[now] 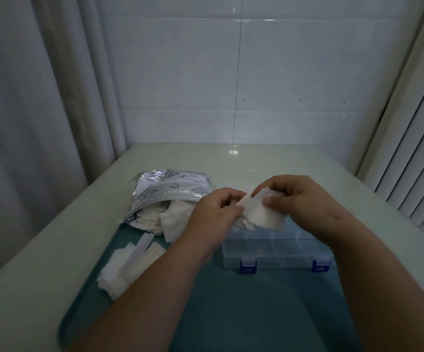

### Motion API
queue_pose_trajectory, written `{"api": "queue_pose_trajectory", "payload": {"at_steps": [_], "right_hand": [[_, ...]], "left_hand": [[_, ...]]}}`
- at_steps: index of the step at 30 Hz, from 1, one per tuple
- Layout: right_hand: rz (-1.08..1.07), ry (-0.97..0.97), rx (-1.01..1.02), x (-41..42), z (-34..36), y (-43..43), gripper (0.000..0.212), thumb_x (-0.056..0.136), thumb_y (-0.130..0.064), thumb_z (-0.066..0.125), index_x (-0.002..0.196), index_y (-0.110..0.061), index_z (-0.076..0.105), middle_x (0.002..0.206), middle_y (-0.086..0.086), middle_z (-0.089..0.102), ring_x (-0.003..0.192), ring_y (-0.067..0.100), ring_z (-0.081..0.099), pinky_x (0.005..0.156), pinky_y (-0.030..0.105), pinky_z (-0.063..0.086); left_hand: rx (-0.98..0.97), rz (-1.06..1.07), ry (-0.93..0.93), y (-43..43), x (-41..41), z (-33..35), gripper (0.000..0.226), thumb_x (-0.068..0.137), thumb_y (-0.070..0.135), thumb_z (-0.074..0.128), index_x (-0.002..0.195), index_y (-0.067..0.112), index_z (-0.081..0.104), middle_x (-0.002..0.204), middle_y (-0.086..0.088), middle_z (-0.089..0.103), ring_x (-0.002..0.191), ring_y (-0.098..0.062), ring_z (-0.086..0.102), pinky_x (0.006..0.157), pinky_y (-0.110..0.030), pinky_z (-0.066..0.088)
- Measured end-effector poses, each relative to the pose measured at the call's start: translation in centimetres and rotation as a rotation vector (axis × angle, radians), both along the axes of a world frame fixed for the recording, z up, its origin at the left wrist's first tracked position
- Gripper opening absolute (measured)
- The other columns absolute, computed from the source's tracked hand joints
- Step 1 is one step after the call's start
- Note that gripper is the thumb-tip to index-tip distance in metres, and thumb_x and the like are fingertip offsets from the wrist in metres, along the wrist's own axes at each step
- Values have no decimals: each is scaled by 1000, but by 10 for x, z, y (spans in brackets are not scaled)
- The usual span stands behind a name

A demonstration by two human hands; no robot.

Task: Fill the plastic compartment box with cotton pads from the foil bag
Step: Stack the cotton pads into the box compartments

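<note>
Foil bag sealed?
No: the foil bag gapes open at its near end, with white cotton pads spilling out of the mouth.

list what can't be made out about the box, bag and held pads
All head view.
Far cells of the clear plastic compartment box: hidden by the left hand, right hand and the white cotton pads they hold.
Their count: edges blur.
Depth of the silver foil bag: covered by its foil.
Print on its label: too small.
</note>
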State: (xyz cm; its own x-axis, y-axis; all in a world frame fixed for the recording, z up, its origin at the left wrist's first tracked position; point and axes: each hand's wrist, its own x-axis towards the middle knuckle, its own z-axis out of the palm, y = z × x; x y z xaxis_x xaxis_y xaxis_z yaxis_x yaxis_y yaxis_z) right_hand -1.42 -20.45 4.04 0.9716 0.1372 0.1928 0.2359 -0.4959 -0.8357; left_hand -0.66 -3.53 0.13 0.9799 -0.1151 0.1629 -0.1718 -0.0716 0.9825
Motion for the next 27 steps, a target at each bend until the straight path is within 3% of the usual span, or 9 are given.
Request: {"api": "queue_pose_trajectory", "payload": {"at_steps": [9,12,16,19,23,27], "right_hand": [[16,5,-10,0,-2,1,19,91,-8,56,97,-21,69,102,-4,66,93,15,58,70,25,44],[-10,-2,108,-1,1,-2,19,91,-6,55,97,-17,70,101,-2,66,93,18,59,73,28,47],[-31,22,292,-2,7,-14,26,89,2,51,96,-14,70,97,1,67,92,24,61,76,34,50],[22,64,229,0,4,-15,26,86,4,51,93,-12,70,97,6,68,92,29,61,71,35,49],[104,97,251,2,1,-16,20,70,-10,55,82,-15,71,95,12,68,89,32,61,69,38,48],[186,150,184,-1,1,-11,32,81,6,51,87,-15,74,99,8,68,91,31,60,72,39,51]], "left_hand": [[29,6,-43,1,2,-3,12,82,8,69,89,18,70,87,-4,71,76,-11,64,71,-30,55],[-2,29,-41,1,4,-5,16,80,3,68,82,19,67,79,0,65,72,-12,60,71,-33,52],[-71,33,-5,1,6,-6,18,81,2,67,80,20,66,83,-1,64,77,-16,60,75,-36,50],[-91,53,-5,2,8,-6,17,80,4,67,78,21,66,84,-1,65,77,-17,59,75,-36,48],[-59,122,-28,3,8,-6,11,83,11,67,82,22,66,88,1,66,84,-20,62,76,-35,50],[-21,195,-70,3,6,-4,9,85,13,68,86,22,66,90,6,67,90,-19,64,73,-30,52]]}}
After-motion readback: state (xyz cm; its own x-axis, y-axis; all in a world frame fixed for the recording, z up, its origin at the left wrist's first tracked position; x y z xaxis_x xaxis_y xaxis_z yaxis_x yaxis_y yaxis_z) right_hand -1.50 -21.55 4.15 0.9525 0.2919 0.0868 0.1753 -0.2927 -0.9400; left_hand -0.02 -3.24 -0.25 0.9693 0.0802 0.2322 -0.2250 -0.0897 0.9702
